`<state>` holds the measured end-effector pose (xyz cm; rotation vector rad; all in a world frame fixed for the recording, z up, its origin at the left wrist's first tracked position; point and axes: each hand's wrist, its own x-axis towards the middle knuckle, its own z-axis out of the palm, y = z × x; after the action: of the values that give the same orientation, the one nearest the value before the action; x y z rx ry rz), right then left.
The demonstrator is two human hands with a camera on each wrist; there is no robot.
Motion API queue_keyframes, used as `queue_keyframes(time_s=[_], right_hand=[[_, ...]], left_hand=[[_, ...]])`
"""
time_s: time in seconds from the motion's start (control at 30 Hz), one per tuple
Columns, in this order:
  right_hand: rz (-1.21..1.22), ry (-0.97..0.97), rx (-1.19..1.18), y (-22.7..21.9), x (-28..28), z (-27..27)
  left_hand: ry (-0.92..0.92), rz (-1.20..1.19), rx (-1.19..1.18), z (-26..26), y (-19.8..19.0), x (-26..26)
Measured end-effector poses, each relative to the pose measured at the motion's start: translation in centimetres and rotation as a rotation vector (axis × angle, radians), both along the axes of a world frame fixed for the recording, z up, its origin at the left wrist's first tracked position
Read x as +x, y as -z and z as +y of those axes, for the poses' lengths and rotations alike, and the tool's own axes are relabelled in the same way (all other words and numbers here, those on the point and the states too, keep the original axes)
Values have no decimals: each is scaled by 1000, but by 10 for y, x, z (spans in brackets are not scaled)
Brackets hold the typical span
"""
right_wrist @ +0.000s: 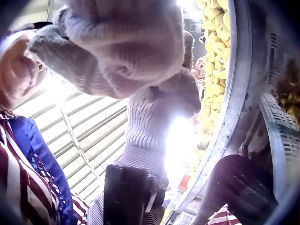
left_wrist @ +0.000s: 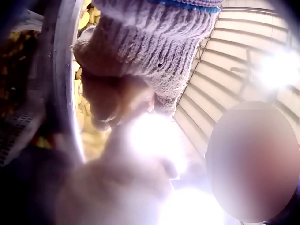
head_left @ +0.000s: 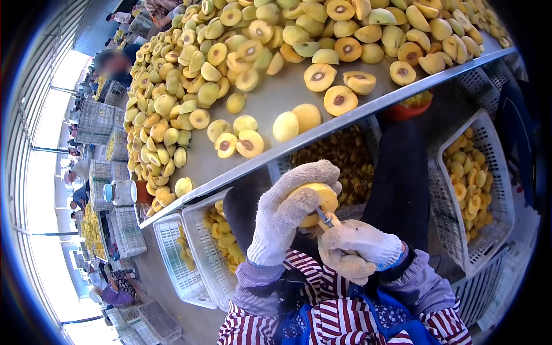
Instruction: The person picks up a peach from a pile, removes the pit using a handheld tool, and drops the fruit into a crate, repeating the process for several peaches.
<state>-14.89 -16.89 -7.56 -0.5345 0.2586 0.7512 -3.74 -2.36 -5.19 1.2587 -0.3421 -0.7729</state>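
Observation:
My left hand (head_left: pixel 284 204), in a white knitted glove, holds a yellow peach half (head_left: pixel 326 197) with its fingers curled round it. The cut side faces my right hand (head_left: pixel 356 244), also gloved, which grips a small metal pitting tool (head_left: pixel 325 218). The tool's tip is at the brown pit area of the half; its handle is hidden in the fist. In the left wrist view, glare covers much of the work beside the left glove (left_wrist: pixel 140 51). In the right wrist view, the right glove (right_wrist: pixel 126 47) hides the tool, with the left glove (right_wrist: pixel 150 112) behind it.
A metal table (head_left: pixel 264 118) piled with halved peaches (head_left: pixel 201 57) stands ahead, its raised edge (head_left: pixel 345 125) close beyond my hands. Below it is a crate of dark pits (head_left: pixel 356 167). White crates (head_left: pixel 477 253) of peach halves stand on both sides. Other people work further left.

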Motion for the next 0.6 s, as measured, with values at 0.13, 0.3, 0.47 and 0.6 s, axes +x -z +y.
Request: queue_keyframes(time_s=[0.13, 0.3, 0.47, 0.6], right_hand=[[5, 34, -5, -3, -2, -2], [-15, 6, 180, 12, -5, 4], [-75, 129, 609, 29, -4, 10], [-136, 198, 794, 40, -7, 16]], left_hand=[[-218, -281, 116, -7, 13, -18], [-158, -488, 183, -3, 16, -11], [-63, -945, 419, -11, 7, 2], [-23, -881, 399, -19, 2, 4]])
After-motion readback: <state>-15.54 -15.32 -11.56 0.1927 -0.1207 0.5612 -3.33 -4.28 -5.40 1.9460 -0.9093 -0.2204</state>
